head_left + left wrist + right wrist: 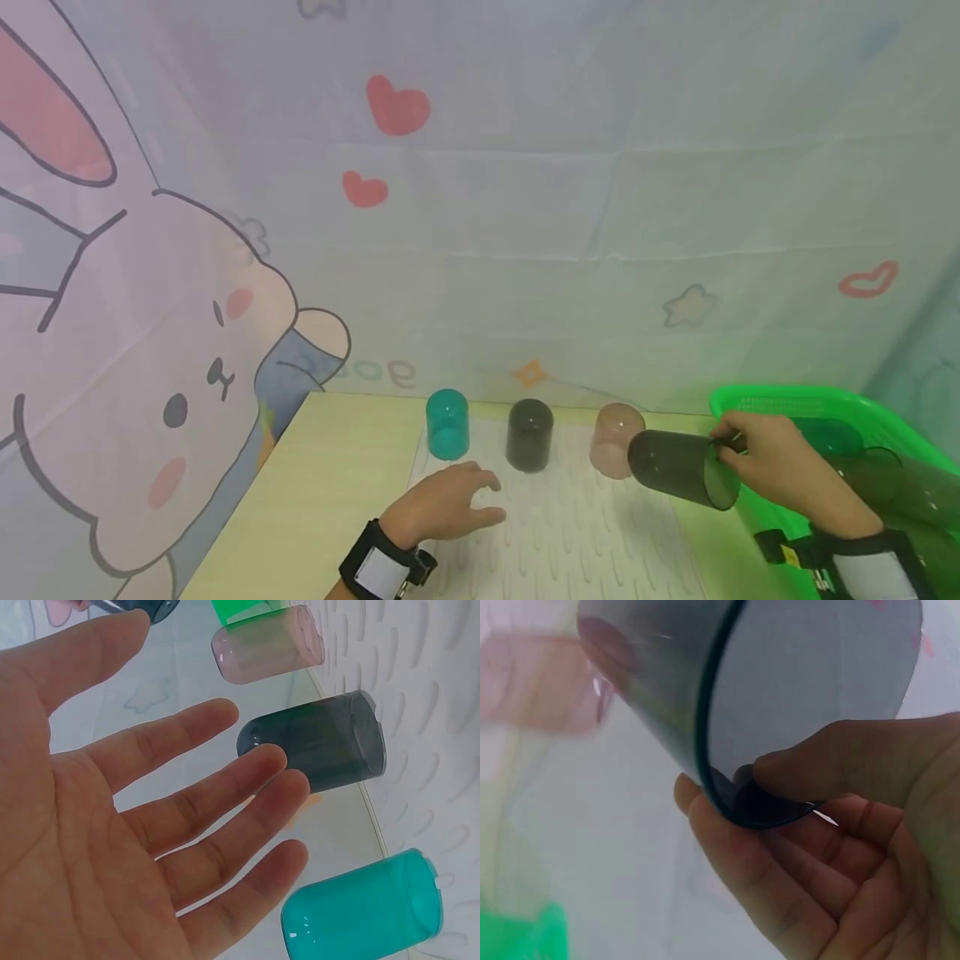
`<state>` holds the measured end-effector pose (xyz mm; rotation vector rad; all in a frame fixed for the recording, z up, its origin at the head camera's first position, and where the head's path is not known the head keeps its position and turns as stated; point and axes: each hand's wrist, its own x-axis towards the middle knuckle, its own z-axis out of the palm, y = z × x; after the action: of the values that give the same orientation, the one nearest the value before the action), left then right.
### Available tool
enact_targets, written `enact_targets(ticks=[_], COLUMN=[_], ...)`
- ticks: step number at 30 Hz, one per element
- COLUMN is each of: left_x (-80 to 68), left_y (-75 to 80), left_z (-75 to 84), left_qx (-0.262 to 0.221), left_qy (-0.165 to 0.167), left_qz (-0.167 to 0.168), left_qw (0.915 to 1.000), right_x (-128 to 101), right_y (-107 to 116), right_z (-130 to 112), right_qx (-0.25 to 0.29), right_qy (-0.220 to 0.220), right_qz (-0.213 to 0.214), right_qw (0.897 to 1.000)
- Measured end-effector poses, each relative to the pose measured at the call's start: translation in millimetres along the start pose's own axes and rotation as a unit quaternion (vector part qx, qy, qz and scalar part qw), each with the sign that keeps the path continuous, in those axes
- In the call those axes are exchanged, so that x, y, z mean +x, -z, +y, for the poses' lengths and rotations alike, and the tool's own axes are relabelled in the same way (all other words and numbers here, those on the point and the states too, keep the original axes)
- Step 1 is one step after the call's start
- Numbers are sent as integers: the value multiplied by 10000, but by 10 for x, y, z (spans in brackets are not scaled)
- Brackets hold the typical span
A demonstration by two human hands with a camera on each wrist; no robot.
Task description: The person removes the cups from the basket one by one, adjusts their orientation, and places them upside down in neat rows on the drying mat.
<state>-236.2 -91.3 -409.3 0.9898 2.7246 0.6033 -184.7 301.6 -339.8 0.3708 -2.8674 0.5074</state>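
My right hand (pixel 776 462) pinches a dark grey see-through cup (pixel 671 467) by its rim, thumb inside and fingers outside. The cup is tipped on its side in the air, its mouth toward the hand. Three cups stand upside down in a row on a white ridged mat (pixel 562 533): a teal cup (pixel 447 425), a dark grey cup (pixel 529 436) and a pink cup (pixel 617 442). The held cup overlaps the pink one in the head view. My left hand (pixel 447 504) hovers over the mat before the teal and grey cups, fingers spread and holding nothing.
A green plastic basket (pixel 787 392) at the right holds several more see-through cups, one teal cup (pixel 828 435) among them. The mat lies on a pale yellow table (pixel 300 500). Behind it hangs a printed cloth (pixel 525 208) with a rabbit and hearts.
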Motion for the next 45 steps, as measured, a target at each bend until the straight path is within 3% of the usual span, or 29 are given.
enact_targets(ticks=[8,16,26,31,39,45], left_x=[10,-18,-21,-16,-5,-15], left_y=[-16,-37,-2,4,-35,-33], left_z=[0,3,52,78,70,69], left_qx=[31,4,-76,-171,-471,-750], left_qy=[-44,-137,-163,-185,-398,-663], left_qz=[26,47,67,66,196,371], left_qw=[10000,9999,9998,9997,9979,9943], right_x=[62,95,153,165,176,196], right_y=[-444,-673,-884,-966,-1118,-1201], right_z=[-262,-487,-613,-673,-764,-771], right_qx=[822,1629,2785,3285,3618,4003], right_qy=[153,-32,-237,-247,-570,-345], right_qz=[49,-35,-465,-449,-456,-525], right_qw=[9965,9866,9590,9431,9294,9143])
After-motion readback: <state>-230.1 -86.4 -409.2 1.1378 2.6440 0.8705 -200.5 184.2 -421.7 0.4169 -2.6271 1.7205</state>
